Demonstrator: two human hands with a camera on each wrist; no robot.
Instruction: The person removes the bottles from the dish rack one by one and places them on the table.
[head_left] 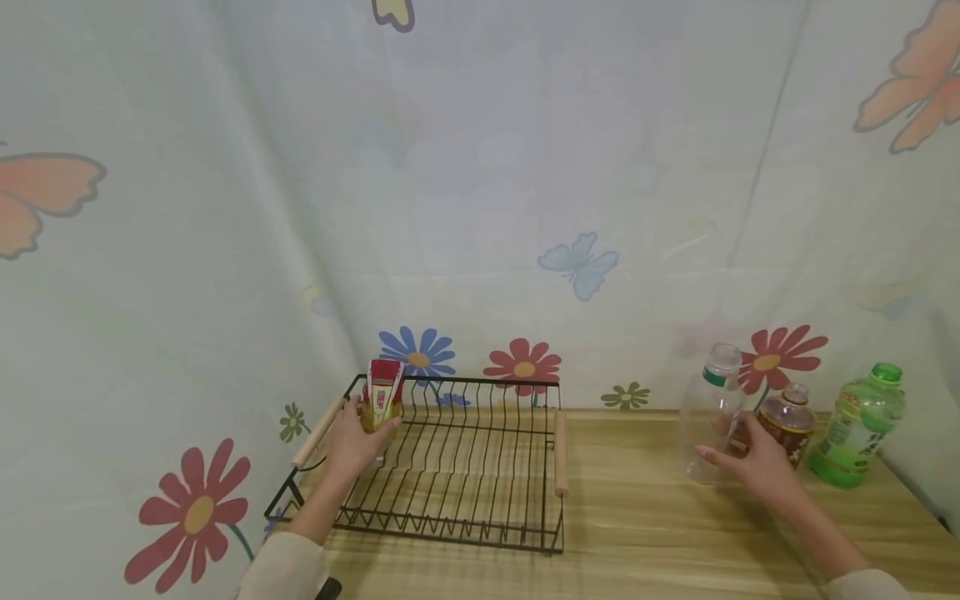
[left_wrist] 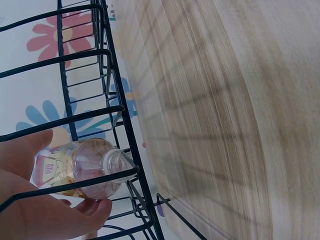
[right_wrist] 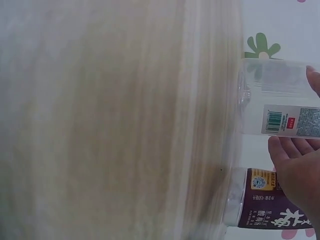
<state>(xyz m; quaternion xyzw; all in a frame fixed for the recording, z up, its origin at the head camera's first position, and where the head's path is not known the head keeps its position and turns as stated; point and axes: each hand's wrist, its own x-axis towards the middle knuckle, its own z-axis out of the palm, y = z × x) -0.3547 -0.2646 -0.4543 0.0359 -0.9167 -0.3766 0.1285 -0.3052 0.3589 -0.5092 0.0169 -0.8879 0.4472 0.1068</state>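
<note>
My left hand (head_left: 354, 440) holds a small bottle with a red and yellow label (head_left: 384, 390) at the left end of the black wire dish rack (head_left: 480, 547). In the left wrist view this bottle's clear neck (left_wrist: 112, 162) points down towards the tabletop, among the rack wires. My right hand (head_left: 767, 468) has its thumb and fingers about a clear bottle with a green neck band (head_left: 708, 408), which is upright. Close behind that hand stands a dark-labelled bottle (right_wrist: 265, 200). Some right fingertips are hidden in the head view.
A green bottle (head_left: 858, 425) stands at the far right of the wooden table (head_left: 630, 517). The rack has wooden handles (head_left: 561, 454) at its sides. Behind everything hangs a pale curtain (head_left: 465, 167) printed with flowers and butterflies.
</note>
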